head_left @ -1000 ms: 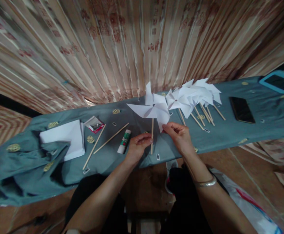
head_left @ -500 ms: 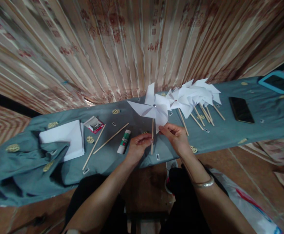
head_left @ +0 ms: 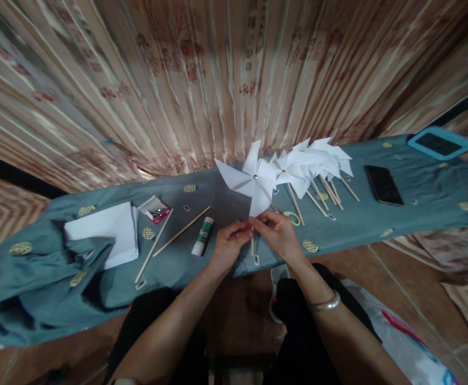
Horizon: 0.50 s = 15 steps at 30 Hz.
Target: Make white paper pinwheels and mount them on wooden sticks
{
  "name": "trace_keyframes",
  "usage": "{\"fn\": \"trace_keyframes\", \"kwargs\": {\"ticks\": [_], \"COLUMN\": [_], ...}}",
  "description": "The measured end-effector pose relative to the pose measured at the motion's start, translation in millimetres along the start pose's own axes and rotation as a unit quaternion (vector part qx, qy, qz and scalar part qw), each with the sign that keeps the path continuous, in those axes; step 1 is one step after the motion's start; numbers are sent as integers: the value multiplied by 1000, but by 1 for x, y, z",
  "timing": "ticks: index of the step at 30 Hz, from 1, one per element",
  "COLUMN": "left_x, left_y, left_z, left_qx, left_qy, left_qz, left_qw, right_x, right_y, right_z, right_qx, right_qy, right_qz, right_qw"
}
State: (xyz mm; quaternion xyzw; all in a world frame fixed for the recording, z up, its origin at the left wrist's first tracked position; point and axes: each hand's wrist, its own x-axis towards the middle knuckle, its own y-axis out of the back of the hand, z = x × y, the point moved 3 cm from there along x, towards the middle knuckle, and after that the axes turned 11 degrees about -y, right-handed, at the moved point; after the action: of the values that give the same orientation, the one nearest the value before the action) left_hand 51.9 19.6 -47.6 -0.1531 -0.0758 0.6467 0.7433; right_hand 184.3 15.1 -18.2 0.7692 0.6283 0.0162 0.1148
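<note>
White pinwheel (head_left: pixel 245 184) is just above the fingertips; left hand (head_left: pixel 229 240) pinches its wooden handle (head_left: pixel 252 248), right hand (head_left: pixel 277 231) its lowest blade (head_left: pixel 260 201); glue stick (head_left: pixel 202 236) lettering is too small

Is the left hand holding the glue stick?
No, the left hand pinches the wooden stick of a white paper pinwheel, while the glue stick lies apart from that hand on the blue-green cloth.

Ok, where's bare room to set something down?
The cloth is bare right of the phone, nearer than the blue-rimmed slab, and between phone and near edge. It's crowded around the left hand, right hand, held pinwheel and piled pinwheels, and, leftward, among paper, sticks and glue.
</note>
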Motion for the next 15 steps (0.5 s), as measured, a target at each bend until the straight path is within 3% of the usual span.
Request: {"fn": "trace_keyframes", "kwargs": {"ticks": [6, 11, 15], "left_x": [-5, -8, -7], "left_y": [-7, 2, 16], "left_z": [3, 9, 14], "left_qx": [-14, 16, 26], "left_qy": [11, -9, -22], "left_qz": [2, -7, 2], "left_qw": [1000, 1000, 999], "right_x": [2, 30, 54], "right_y": [14, 56, 91], "right_z": [1, 6, 11], "right_qx": [-5, -45, -180], "right_qy": [-6, -25, -46], "right_qz": [40, 132, 215], "right_qw": [999, 990, 959]}}
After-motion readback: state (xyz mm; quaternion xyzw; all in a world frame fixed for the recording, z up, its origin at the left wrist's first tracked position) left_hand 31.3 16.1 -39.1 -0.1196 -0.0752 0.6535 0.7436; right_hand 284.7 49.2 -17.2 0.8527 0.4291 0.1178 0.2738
